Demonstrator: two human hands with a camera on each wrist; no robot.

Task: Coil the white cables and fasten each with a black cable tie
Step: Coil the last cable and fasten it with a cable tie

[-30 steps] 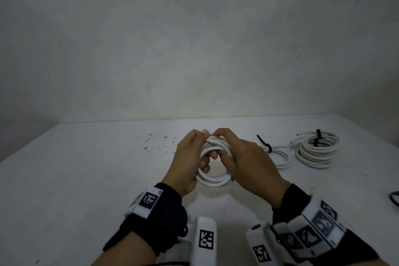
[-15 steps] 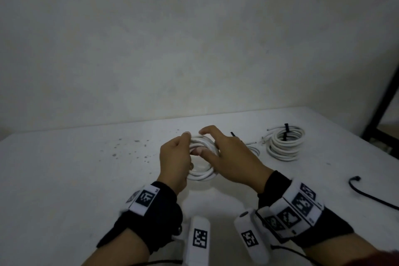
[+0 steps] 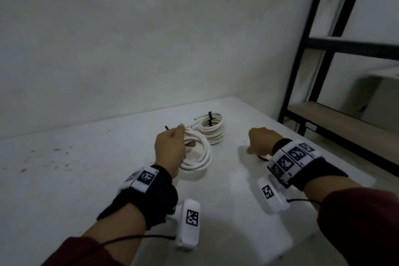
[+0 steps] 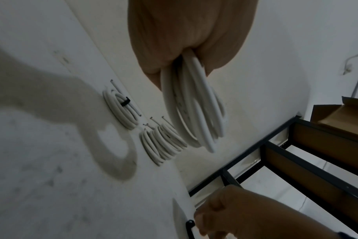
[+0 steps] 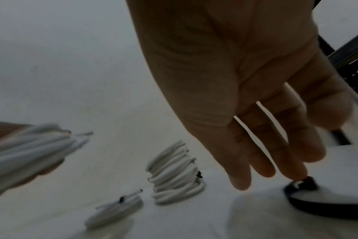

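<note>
My left hand (image 3: 172, 144) grips a coiled white cable (image 3: 199, 155) by its top, and the loops hang down onto the white table (image 3: 64, 179). The left wrist view shows the same coil (image 4: 194, 113) squeezed in the fingers. My right hand (image 3: 259, 140) is off to the right, fingers stretched down. In the right wrist view one fingertip (image 5: 294, 176) touches a loose black cable tie (image 5: 307, 182) lying on the table, not pinching it. Behind the held coil lies a tied coil (image 3: 212, 129). Another tied coil (image 4: 121, 110) lies beside it.
A black metal shelf rack (image 3: 302, 71) stands just past the table's right edge. An open cardboard box (image 4: 337, 116) sits on it. Dark specks mark the table's left part (image 3: 43, 157).
My right hand has let go of the coil and moved right, down to the black tie. The left hand alone keeps the coil. The head view has swung to the right.
</note>
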